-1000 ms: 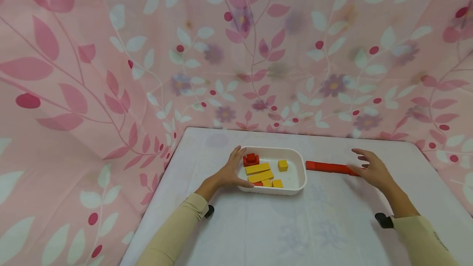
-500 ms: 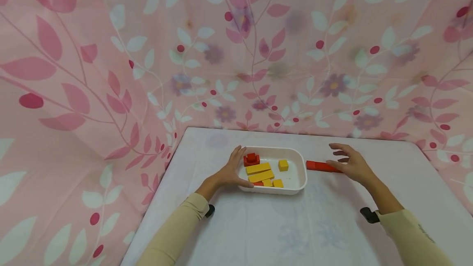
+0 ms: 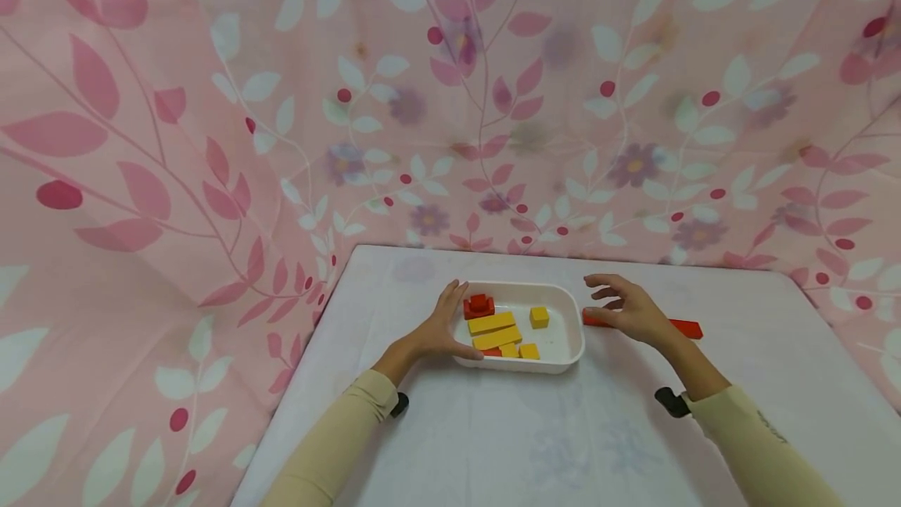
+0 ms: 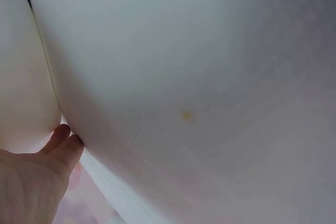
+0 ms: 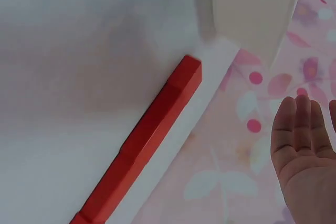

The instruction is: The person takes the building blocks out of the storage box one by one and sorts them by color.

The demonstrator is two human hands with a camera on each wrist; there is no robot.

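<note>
A white plastic tray point(image 3: 565, 360) stands on the table, and my left hand point(image 3: 435, 330) holds its left end, fingers along the far side and thumb over the near rim. Inside lie two long yellow blocks point(image 3: 497, 336), several small yellow cubes point(image 3: 539, 317), and red blocks point(image 3: 479, 305) at the far left corner. Right of the tray runs a row of red blocks point(image 3: 686, 327), end to end. Over the row's left part is my right hand point(image 3: 637, 314), fingers spread and holding nothing. The right wrist view shows the red row point(image 5: 157, 124) lying apart from my right hand point(image 5: 307, 156).
A white cloth point(image 3: 549, 436) covers the table. Behind and to the left hangs a pink floral curtain point(image 3: 450, 116), meeting the table's far edge. Each wrist wears a small black device point(image 3: 672, 402).
My right hand has moved left along the red row, from its right end to near the tray, uncovering the right end. The left hand and the tray have stayed put.
</note>
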